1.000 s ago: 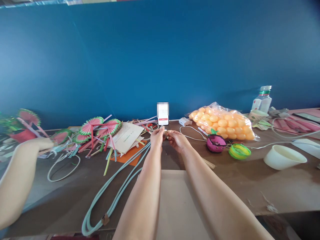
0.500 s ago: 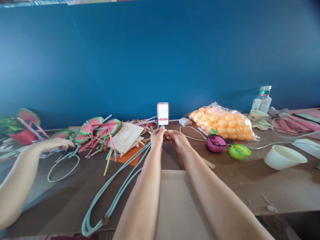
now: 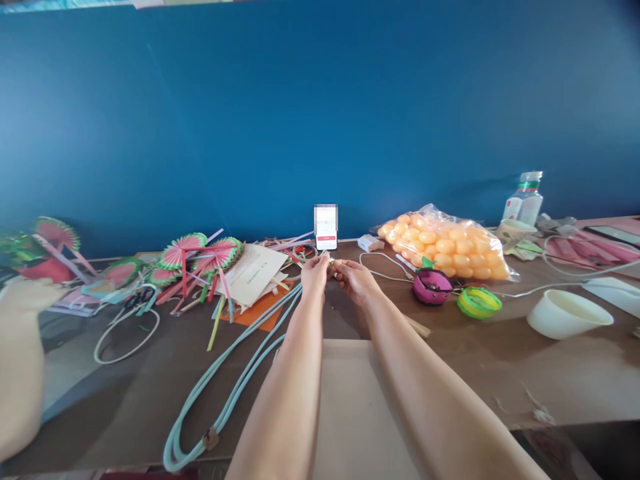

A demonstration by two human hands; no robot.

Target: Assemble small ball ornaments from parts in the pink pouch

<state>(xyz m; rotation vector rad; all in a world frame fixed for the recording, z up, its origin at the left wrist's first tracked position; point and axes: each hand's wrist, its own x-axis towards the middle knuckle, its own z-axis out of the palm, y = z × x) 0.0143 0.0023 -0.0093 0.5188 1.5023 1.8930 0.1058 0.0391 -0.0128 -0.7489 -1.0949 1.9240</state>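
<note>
Both of my arms reach forward over the brown table, and the hands meet just in front of a phone propped against the blue wall. My left hand is closed, its fingertips pinching something small. Fingers curled, my right hand pinches from the other side and almost touches the left. The item between the fingertips is too small to make out. To the right of my hands sits a purple pouch with a green top and small dark contents, beside a yellow-green mesh bowl.
Left are pale blue tubing, papers, watermelon-patterned paper fans and scissors. Another person's arm reaches in at far left. Right are a bag of orange balls, a white bowl and a bottle.
The other person's hand has moved left, away from the scissors, which now show. My own hands have barely moved.
</note>
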